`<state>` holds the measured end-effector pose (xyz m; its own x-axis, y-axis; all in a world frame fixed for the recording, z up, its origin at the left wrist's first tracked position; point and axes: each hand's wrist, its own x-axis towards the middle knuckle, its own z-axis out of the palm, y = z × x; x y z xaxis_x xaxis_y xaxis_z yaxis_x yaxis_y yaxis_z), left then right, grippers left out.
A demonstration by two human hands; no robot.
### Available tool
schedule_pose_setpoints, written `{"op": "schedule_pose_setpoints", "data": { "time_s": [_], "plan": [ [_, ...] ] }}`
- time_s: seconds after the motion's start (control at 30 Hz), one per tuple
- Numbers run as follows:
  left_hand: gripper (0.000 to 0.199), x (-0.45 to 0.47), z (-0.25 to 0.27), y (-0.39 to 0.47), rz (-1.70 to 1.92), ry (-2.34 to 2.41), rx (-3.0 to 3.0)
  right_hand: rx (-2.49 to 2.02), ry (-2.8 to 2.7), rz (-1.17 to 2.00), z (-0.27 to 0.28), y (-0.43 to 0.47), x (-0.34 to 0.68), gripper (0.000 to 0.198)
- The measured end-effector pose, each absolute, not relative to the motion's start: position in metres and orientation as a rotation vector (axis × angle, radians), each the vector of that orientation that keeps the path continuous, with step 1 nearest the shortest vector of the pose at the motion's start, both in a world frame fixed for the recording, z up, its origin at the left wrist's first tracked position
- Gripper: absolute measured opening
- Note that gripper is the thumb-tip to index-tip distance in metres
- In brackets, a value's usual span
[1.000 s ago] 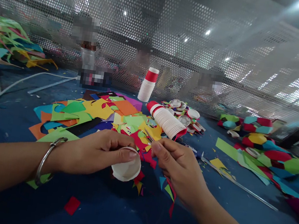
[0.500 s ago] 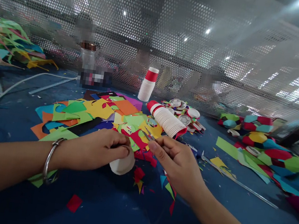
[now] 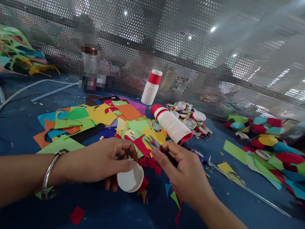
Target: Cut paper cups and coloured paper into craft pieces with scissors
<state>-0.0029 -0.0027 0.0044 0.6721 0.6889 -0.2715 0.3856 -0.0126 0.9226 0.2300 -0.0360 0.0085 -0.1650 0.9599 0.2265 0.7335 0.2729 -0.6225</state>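
My left hand [image 3: 111, 162] is closed on a round white paper disc [image 3: 130, 178] with a thin rim; the thumb presses its upper edge. The disc's flat face is turned up towards me. To its right, my right hand [image 3: 179, 166] is closed round scissors [image 3: 154, 142], whose pointed blades stick out to the upper left, apart from the disc. Most of the scissors' handles are hidden in the palm. Beyond both hands lies a heap of coloured paper [image 3: 102, 113]. Red scraps [image 3: 152, 164] lie between the hands.
Stacked paper cups [image 3: 150, 93] stand upright at the back; another cup stack [image 3: 172, 124] lies on its side. Behind it is a pile of round pieces [image 3: 189, 124]. Coloured paper shapes [image 3: 291, 162] and a thin clear rod [image 3: 252, 192] lie right. A mesh panel [image 3: 181, 38] closes the back.
My left hand has brought the disc slightly nearer and right, turning its flat face more into view. The scissors stay in my right hand, almost unmoved. The view has shifted slightly.
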Motion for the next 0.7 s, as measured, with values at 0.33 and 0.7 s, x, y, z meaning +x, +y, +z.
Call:
{"op": "schedule_pose_setpoints", "data": {
  "time_s": [0.33,0.7],
  "plan": [
    [0.026,-0.004,0.000,0.001,0.280,0.914,1.665,-1.577,-1.987,0.492,0.011,-0.035,0.238,0.038],
    [0.024,-0.009,-0.002,0.011,0.490,0.878,1.948,-1.574,-2.043,0.425,0.011,-0.036,0.236,0.045]
  ]
}}
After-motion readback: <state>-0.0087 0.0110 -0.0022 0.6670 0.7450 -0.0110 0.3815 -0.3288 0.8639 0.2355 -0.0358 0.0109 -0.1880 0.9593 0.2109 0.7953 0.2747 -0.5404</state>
